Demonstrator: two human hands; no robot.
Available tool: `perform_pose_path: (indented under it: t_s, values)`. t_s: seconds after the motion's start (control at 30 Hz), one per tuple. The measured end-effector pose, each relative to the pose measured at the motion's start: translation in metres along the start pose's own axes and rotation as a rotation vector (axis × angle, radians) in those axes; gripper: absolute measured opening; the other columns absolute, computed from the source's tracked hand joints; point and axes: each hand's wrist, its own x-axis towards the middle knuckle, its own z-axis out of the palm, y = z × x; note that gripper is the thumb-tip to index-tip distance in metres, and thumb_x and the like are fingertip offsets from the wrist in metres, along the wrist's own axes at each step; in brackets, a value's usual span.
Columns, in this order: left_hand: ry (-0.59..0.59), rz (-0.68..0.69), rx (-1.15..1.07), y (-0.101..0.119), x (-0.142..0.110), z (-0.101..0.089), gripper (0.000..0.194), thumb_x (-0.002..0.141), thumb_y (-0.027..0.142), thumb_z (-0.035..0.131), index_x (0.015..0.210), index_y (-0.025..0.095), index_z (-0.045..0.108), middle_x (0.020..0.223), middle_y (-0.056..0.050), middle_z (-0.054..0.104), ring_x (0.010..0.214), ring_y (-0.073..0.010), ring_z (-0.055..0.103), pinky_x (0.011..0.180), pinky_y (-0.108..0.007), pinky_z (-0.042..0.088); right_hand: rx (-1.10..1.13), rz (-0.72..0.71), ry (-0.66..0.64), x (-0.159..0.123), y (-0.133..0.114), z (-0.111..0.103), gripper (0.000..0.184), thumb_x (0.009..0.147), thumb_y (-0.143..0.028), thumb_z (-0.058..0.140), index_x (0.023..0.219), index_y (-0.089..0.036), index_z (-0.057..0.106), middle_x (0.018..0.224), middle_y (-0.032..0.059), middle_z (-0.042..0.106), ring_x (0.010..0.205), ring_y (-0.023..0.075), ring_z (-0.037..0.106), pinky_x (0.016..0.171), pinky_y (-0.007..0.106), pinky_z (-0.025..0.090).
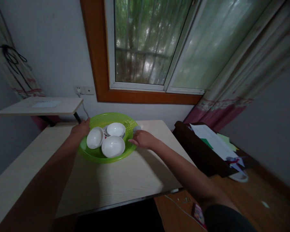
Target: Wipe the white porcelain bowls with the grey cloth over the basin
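Note:
A round bright-green plastic basin [94, 157] is over the pale wooden desk, tilted a little towards me. Several white bowls lie in it: one on its side at the left [95, 138], one in front [113, 146], and one behind [116, 129] that seems stacked on another. A patterned piece partly shows between them. My left hand [80, 129] is closed on the basin's left rim. At the right rim, my right hand [143, 139] is closed too, thumb over the edge. A small greyish thing [136, 129] shows beside its fingers; its kind is unclear.
The desk [125, 177] stands below a barred window [145, 42]. A raised shelf [41, 106] with a paper is at the left, near wall sockets [83, 90]. A dark cabinet with papers [210, 141] stands right; a cable [181, 207] is on the floor.

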Motion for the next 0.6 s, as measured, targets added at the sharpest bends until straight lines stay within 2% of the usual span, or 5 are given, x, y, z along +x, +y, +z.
perform_pose_path:
  t_s: [0.13, 0.23, 0.43, 0.53, 0.6]
  values:
    - [0.012, -0.020, 0.007, 0.003, -0.003, -0.001, 0.071, 0.097, 0.034, 0.045, 0.163, 0.019, 0.023, 0.144, -0.024, 0.056, 0.116, -0.0378, 0.067, 0.090, -0.047, 0.055, 0.148, -0.097, -0.131, -0.001, -0.034, -0.003, 0.075, 0.109, -0.061, 0.023, 0.096, -0.013, 0.079, 0.093, 0.0163, 0.079, 0.083, 0.0225, 0.072, 0.078, 0.031, 0.049]
    - [-0.003, -0.030, 0.020, 0.005, -0.003, -0.002, 0.073, 0.097, 0.036, 0.044, 0.164, 0.020, 0.020, 0.147, -0.024, 0.054, 0.118, -0.0389, 0.066, 0.092, -0.049, 0.055, 0.221, -0.107, -0.204, 0.002, -0.045, -0.008, 0.083, 0.107, -0.065, 0.016, 0.099, -0.012, 0.079, 0.096, 0.0173, 0.079, 0.085, 0.0238, 0.073, 0.075, 0.031, 0.050]
    - [0.005, -0.010, 0.033, 0.005, -0.004, -0.003, 0.071, 0.098, 0.035, 0.041, 0.164, 0.019, 0.021, 0.148, -0.025, 0.053, 0.119, -0.0379, 0.066, 0.093, -0.048, 0.056, 0.155, 0.135, -0.325, 0.018, -0.007, -0.014, 0.080, 0.105, -0.069, 0.024, 0.101, -0.012, 0.081, 0.103, 0.0196, 0.079, 0.098, 0.0291, 0.074, 0.087, 0.036, 0.054]
    - [0.021, -0.002, 0.027, 0.005, -0.005, -0.002, 0.071, 0.098, 0.035, 0.041, 0.164, 0.018, 0.021, 0.148, -0.025, 0.053, 0.118, -0.0376, 0.066, 0.092, -0.047, 0.056, 0.029, 0.126, -0.278, 0.027, 0.007, -0.011, 0.073, 0.107, -0.061, 0.028, 0.101, -0.010, 0.081, 0.104, 0.0224, 0.078, 0.111, 0.0328, 0.072, 0.098, 0.039, 0.051]
    - [0.022, -0.014, 0.025, 0.006, -0.005, -0.002, 0.070, 0.098, 0.034, 0.041, 0.164, 0.018, 0.021, 0.147, -0.024, 0.054, 0.117, -0.0377, 0.067, 0.091, -0.048, 0.056, 0.003, 0.120, -0.279, 0.030, 0.006, -0.009, 0.072, 0.108, -0.059, 0.028, 0.104, -0.010, 0.081, 0.105, 0.0232, 0.078, 0.116, 0.0336, 0.070, 0.102, 0.040, 0.050]
